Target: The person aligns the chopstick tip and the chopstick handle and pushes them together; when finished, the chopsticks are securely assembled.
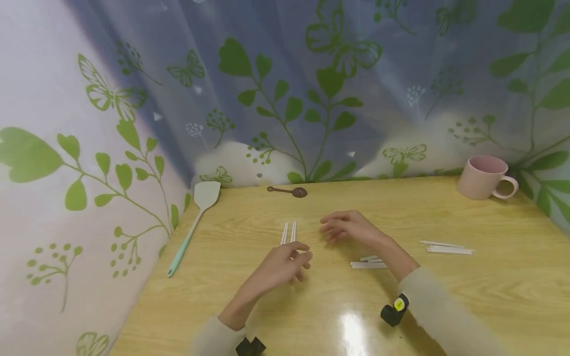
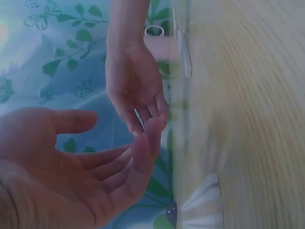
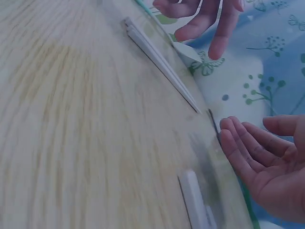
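Note:
My left hand is held above the table with its fingers loosely bent; in the left wrist view its palm holds nothing. It partly hides two pairs of slim white sticks lying beyond it on the wood. To the right, my right hand hovers with relaxed fingers turned toward the left one, and its palm is bare in the right wrist view. Beneath my right forearm lies a small group of white sticks, partly covered by the arm. Farther right is another loose bunch of white sticks.
A brown spoon lies near the table's back edge. On the left rests a turner with a white blade and mint handle. A pink mug stands at the back right. Patterned curtain borders the wooden table.

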### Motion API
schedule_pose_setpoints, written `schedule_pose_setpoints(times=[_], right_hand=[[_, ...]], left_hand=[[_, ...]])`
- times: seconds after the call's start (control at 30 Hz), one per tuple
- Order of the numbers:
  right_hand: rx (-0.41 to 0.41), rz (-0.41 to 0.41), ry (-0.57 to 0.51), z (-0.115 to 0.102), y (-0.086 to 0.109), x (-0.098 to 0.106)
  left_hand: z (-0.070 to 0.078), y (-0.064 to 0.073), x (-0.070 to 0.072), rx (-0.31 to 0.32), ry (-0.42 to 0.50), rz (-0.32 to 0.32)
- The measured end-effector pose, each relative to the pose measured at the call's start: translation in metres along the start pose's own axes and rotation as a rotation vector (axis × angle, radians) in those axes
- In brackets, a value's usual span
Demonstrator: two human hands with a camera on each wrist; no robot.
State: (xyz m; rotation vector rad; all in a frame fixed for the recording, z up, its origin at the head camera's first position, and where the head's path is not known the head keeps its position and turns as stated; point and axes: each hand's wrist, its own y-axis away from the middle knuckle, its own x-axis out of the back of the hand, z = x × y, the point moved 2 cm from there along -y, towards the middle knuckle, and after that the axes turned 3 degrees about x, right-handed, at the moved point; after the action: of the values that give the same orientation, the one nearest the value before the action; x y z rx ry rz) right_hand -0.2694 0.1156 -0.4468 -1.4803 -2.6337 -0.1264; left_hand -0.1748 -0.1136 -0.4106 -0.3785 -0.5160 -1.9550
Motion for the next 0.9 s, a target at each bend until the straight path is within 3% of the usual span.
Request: schedule_pose_setpoints(times=[0.4, 0.7, 0.9], right_hand=[[0.038, 0.062, 0.133, -0.009, 0.067, 0.068], [-0.044, 0.193, 0.321, -0.001, 0.131, 0.118], [-0.086, 0.286, 0.418, 0.012, 0.156, 0.144]], left_hand=[[0.023, -0.037, -0.025, -0.102, 0.009, -0.045], [0.033, -0.068, -0.05, -0.135, -0.019, -0.093], [0.031, -0.084, -0.065, -0.137, -0.068, -0.07]])
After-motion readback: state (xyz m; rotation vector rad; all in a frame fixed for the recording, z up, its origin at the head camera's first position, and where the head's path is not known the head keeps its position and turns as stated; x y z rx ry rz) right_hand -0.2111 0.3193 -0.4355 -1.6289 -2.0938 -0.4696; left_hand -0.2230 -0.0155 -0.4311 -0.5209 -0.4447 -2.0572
